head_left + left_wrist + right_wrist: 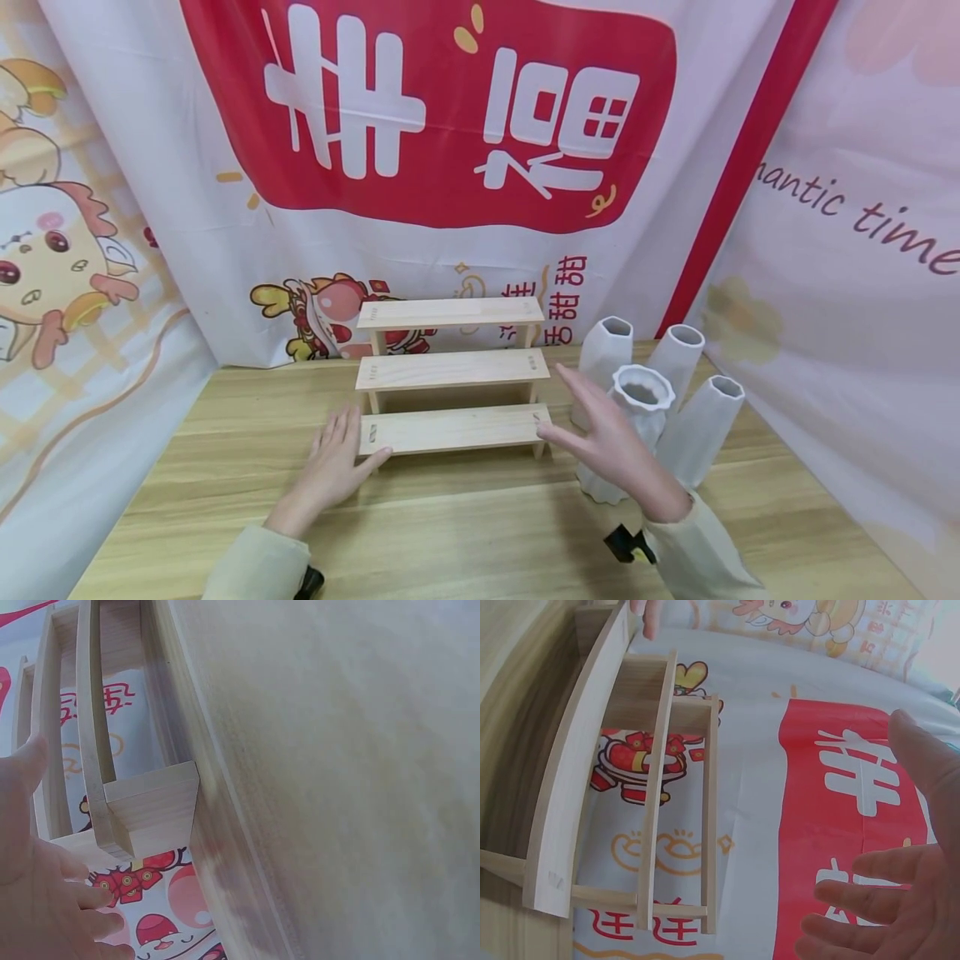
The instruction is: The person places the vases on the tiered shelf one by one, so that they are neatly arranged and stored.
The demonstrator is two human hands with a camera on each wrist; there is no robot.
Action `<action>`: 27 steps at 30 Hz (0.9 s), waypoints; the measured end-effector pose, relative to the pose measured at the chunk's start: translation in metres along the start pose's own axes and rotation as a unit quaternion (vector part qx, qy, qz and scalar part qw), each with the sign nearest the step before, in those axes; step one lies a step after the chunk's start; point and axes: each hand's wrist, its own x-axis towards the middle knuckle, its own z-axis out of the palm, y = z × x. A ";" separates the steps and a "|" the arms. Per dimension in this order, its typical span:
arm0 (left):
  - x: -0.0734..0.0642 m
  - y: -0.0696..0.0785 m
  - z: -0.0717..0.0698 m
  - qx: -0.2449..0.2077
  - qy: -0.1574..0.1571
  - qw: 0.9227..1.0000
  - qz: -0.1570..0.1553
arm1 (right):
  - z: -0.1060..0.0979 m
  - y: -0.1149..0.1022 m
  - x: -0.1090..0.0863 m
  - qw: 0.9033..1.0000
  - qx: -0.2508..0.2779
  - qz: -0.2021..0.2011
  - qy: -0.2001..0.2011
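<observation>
A pale three-step wooden shelf (455, 428) stands on the wooden table, its steps rising toward the back cloth. At its left end is my left hand (335, 463), fingers straight, thumb reaching along the lowest step's front corner. The left wrist view has this hand (45, 900) beside the end of the shelf (154, 802). My right hand (607, 433) is by the right end of the shelf, fingers extended and thumb apart, holding nothing. In the right wrist view the hand (900, 892) is spread, with the shelf (570, 772) to its left.
Several white vases stand close together at the right, a ruffled-rim vase (643, 390) in front, partly behind my right hand. A printed cloth (465, 242) hangs behind the shelf, with more cloth at both sides. The wooden table (465, 533) extends in front.
</observation>
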 end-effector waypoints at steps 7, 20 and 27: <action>-0.001 0.000 0.003 0.001 0.000 1.000 0.002 | -0.006 0.004 -0.009 0.999 -0.004 -0.016 0.038; 0.000 -0.003 0.006 -0.005 -0.005 1.000 -0.002 | -0.026 0.009 -0.021 0.990 0.010 -0.074 0.118; 0.000 -0.005 0.009 -0.009 -0.008 1.000 -0.003 | -0.039 0.010 -0.025 0.989 0.025 -0.055 0.138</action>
